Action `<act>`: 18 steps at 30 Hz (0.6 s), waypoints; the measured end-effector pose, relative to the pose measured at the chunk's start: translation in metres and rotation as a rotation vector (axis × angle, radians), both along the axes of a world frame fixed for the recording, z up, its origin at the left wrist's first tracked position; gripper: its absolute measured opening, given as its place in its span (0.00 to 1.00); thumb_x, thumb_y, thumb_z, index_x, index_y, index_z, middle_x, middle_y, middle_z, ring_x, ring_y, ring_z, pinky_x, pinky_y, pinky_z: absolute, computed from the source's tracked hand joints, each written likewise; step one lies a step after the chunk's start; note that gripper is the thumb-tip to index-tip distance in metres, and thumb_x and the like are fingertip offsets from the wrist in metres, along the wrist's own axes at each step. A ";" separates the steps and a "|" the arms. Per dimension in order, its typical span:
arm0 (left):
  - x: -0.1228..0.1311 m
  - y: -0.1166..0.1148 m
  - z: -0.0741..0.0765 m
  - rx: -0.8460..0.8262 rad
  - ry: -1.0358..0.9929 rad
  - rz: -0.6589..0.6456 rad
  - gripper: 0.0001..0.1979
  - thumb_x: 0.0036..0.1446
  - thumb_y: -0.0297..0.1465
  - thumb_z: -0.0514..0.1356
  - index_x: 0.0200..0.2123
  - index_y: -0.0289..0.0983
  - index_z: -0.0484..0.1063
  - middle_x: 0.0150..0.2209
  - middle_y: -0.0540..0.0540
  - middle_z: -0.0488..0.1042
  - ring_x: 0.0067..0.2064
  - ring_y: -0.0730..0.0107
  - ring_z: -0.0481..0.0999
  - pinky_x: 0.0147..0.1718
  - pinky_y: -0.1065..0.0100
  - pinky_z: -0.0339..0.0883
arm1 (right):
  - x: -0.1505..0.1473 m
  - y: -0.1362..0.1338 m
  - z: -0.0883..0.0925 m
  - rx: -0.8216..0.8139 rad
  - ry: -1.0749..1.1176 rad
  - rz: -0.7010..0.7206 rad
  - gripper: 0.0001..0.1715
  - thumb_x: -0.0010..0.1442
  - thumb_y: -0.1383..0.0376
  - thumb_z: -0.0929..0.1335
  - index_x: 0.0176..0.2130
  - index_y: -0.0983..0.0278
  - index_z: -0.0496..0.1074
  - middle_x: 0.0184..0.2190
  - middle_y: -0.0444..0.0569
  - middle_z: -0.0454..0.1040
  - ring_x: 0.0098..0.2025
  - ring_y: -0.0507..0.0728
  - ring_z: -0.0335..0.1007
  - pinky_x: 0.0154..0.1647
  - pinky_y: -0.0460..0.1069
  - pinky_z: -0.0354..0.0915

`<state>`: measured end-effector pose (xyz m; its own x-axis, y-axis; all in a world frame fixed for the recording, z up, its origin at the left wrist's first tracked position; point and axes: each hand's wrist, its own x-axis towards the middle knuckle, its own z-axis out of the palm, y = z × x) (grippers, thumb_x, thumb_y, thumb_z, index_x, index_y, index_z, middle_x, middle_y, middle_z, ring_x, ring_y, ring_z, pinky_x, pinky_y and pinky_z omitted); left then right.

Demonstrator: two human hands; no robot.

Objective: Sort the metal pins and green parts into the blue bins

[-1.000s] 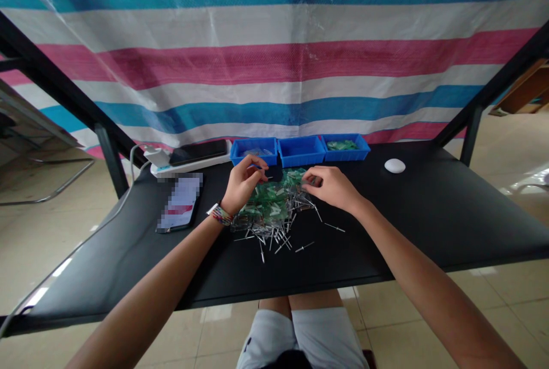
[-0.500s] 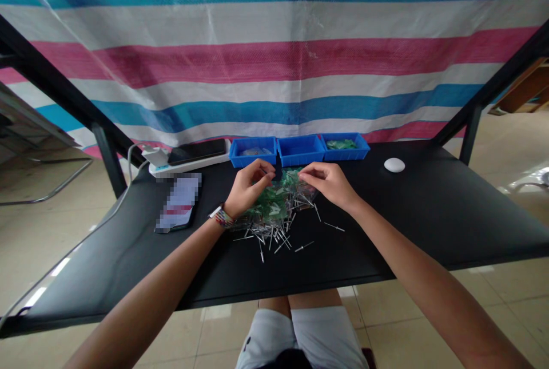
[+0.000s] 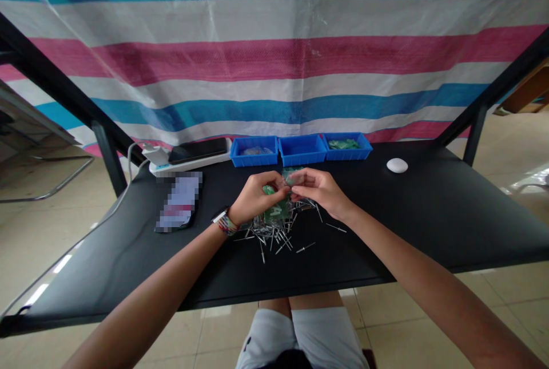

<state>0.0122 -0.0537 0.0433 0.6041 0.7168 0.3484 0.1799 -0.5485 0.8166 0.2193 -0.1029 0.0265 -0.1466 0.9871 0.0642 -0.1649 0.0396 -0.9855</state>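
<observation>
My left hand [image 3: 254, 197] and my right hand [image 3: 319, 189] meet fingertip to fingertip above a heap of small green parts and thin metal pins [image 3: 277, 223] on the black table [image 3: 386, 226]. Both hands are pinched shut. The left fingers hold something small; I cannot make out what. The right fingers pinch a small pale green part [image 3: 294, 177]. A woven band sits on my left wrist.
Three blue bins [image 3: 300, 149] line the table's far edge; the right one holds green parts. A phone [image 3: 179, 209] lies at the left, a power strip with another phone [image 3: 189, 154] behind it. A white round object [image 3: 397, 165] is at the right. A striped tarp hangs behind.
My two hands have drawn together over the heap until their fingertips touch. The small dark piece seen by my left fingers earlier is now hidden.
</observation>
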 end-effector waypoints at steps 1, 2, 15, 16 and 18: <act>0.000 0.000 0.000 -0.013 -0.004 0.000 0.13 0.62 0.38 0.67 0.29 0.37 0.75 0.29 0.49 0.77 0.31 0.69 0.75 0.33 0.69 0.68 | 0.000 0.000 -0.001 0.000 -0.011 0.003 0.20 0.53 0.59 0.81 0.44 0.62 0.80 0.38 0.48 0.84 0.35 0.58 0.82 0.43 0.57 0.81; 0.000 0.000 0.000 -0.024 -0.005 -0.003 0.13 0.62 0.38 0.67 0.29 0.37 0.75 0.28 0.49 0.77 0.31 0.69 0.75 0.33 0.69 0.68 | 0.000 0.000 -0.001 0.003 -0.020 0.003 0.19 0.53 0.60 0.81 0.44 0.62 0.79 0.38 0.48 0.84 0.35 0.58 0.82 0.43 0.57 0.81; -0.001 0.000 0.000 -0.113 -0.007 -0.064 0.14 0.62 0.38 0.67 0.30 0.35 0.74 0.29 0.49 0.74 0.32 0.70 0.73 0.34 0.69 0.67 | -0.002 0.000 0.000 0.074 -0.066 0.021 0.12 0.55 0.62 0.78 0.39 0.64 0.80 0.33 0.46 0.81 0.30 0.54 0.77 0.34 0.50 0.74; -0.001 0.000 0.000 -0.117 -0.002 -0.067 0.14 0.62 0.38 0.67 0.29 0.35 0.73 0.29 0.49 0.74 0.32 0.71 0.72 0.34 0.69 0.66 | -0.002 0.000 0.001 0.082 -0.069 0.022 0.11 0.55 0.62 0.78 0.38 0.64 0.80 0.32 0.46 0.80 0.29 0.53 0.77 0.34 0.50 0.74; -0.002 0.000 0.000 -0.118 0.007 -0.068 0.15 0.62 0.38 0.67 0.29 0.35 0.73 0.28 0.49 0.74 0.32 0.71 0.72 0.33 0.70 0.65 | -0.002 0.000 0.002 0.091 -0.077 0.021 0.11 0.55 0.61 0.78 0.38 0.63 0.80 0.32 0.46 0.80 0.29 0.53 0.76 0.33 0.50 0.73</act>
<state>0.0105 -0.0539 0.0433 0.6550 0.7096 0.2596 0.1512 -0.4597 0.8751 0.2169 -0.1033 0.0281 -0.1752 0.9744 0.1410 -0.0910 0.1266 -0.9878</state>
